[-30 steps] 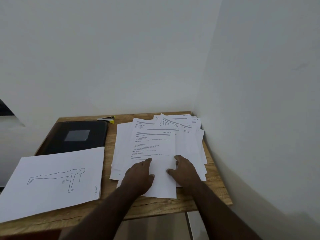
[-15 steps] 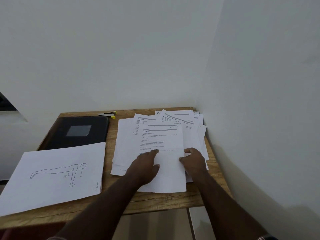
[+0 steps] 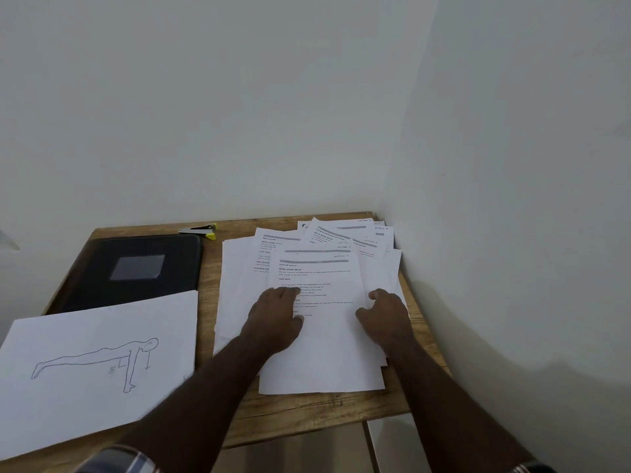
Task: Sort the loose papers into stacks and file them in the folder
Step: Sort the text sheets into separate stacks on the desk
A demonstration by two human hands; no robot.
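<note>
Meanwhile both hands on loose papers (image 3: 307, 268) at worktop (image 3: 208, 302) right: left hand (image 3: 275, 319) flat, fingers spread; right hand (image 3: 384, 314) curls at top sheet's edge. Black folder (image 3: 136, 271) closed far left, drawing sheet (image 3: 99, 363) overlapping it, stapler (image 3: 199, 229) behind.

Wooden table (image 3: 300, 414) in a white corner, as I see it from the head view.

On my left lies a sheet with a drawing (image 3: 102, 363) of a figure in a push-up pose, its far edge overlapping a black folder (image 3: 136, 268) with a grey label. Behind the folder, by the wall, is a small stapler (image 3: 199, 230) with yellow ends. On my right a fanned pile of printed papers (image 3: 321, 302) covers the table to its right edge.
</note>
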